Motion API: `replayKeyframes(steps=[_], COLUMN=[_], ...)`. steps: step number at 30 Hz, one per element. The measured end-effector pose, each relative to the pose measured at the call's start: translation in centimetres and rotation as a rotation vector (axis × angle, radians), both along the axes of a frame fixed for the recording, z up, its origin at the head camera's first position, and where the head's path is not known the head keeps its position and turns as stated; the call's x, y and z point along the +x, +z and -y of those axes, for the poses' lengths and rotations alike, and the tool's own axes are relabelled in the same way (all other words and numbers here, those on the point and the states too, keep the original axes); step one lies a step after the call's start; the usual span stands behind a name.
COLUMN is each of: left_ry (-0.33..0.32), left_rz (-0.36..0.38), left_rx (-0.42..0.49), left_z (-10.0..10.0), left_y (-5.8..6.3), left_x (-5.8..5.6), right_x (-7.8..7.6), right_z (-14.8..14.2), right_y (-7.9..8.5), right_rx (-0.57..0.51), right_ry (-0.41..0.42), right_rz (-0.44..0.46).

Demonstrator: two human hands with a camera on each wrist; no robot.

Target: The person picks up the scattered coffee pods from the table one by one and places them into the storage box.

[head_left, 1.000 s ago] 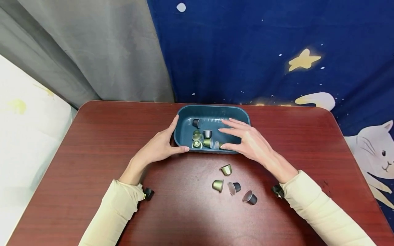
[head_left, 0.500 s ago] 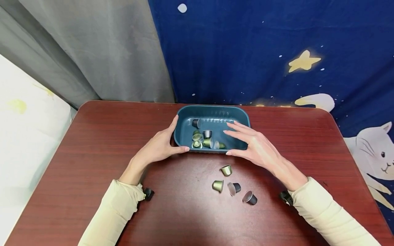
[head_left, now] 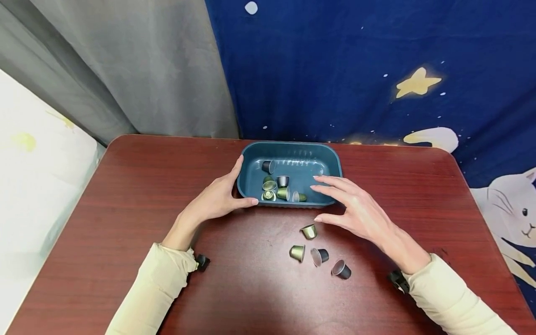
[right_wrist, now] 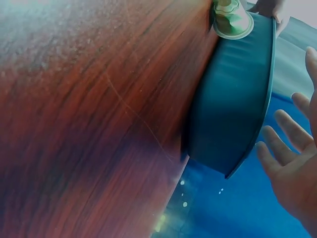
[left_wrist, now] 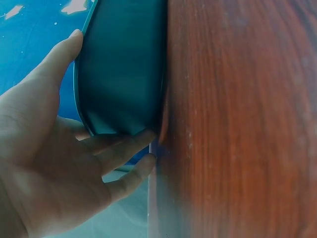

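Note:
A dark blue-green plastic bin [head_left: 293, 148] holds several coffee capsules, green, silver and black, mostly toward its left and near side. My left hand [head_left: 214, 197] grips the bin's left end, thumb at the near rim and fingers along the side. In the left wrist view, the left hand's fingertips [left_wrist: 143, 136] lie low on the bin wall [left_wrist: 124, 74]. Spread and holding nothing, my right hand [head_left: 356, 207] is over the bin's right near corner. Below its thumb, a green capsule [head_left: 309, 231] lies on the table. The right wrist view shows a green capsule [right_wrist: 234, 20] near the bin wall [right_wrist: 230, 94].
Nearer me on the table [head_left: 251, 288] lie another green capsule [head_left: 297, 253], a black capsule [head_left: 320, 257] and a second black capsule [head_left: 341, 269]. A grey curtain [head_left: 167, 70] and a blue patterned curtain [head_left: 318, 70] hang behind the table's far edge.
My right hand has drawn back from inside the bin, moving right and toward me, leaving a green capsule at the bin's near side. The left hand keeps its place.

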State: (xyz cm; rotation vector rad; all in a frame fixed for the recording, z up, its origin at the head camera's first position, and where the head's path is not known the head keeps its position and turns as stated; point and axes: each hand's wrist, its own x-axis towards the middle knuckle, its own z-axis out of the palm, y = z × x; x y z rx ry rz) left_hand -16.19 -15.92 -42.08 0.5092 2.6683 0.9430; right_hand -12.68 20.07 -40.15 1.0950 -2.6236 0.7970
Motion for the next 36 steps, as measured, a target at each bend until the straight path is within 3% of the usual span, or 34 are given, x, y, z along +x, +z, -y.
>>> replayKeyframes(steps=[19,36], left_ry=[0.005,0.008], left_rz=[0.02,0.026], left_rx=[0.002,0.014], left_z=[0.1,0.0], left_y=[0.2,0.3], left_x=[0.1,0.2], right_x=[2.3,4.0], right_z=[-1.3,-2.6], right_y=[0.0,-1.1], right_rx=[-0.064,-0.051], right_ry=[0.077,0.121], right_rz=[-0.042,-0.003])
